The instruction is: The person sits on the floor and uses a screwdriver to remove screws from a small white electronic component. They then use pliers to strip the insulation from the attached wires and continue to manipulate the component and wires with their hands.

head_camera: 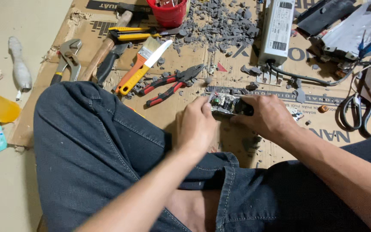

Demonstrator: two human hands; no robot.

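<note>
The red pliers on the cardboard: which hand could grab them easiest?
Probably the left hand. The red pliers lie just beyond it, while the right hand sits farther off, gripping the circuit board.

Around the small green circuit board (225, 104): 2 bare hands, the left hand (196, 125) and right hand (268, 117), both on it; 1 red-handled pair of pliers (172, 83) just left of it; 1 orange-handled flat paintbrush (139, 66) farther left; 1 yellow utility knife (136, 33), 1 wooden-handled hammer (104, 48) and 1 red plastic cup (167, 13) up-left; 1 long white metal driver box (276, 31) above; 1 pair of black-handled scissors (360, 112) to its right; 1 grey adjustable wrench (67, 60) far left.
</note>
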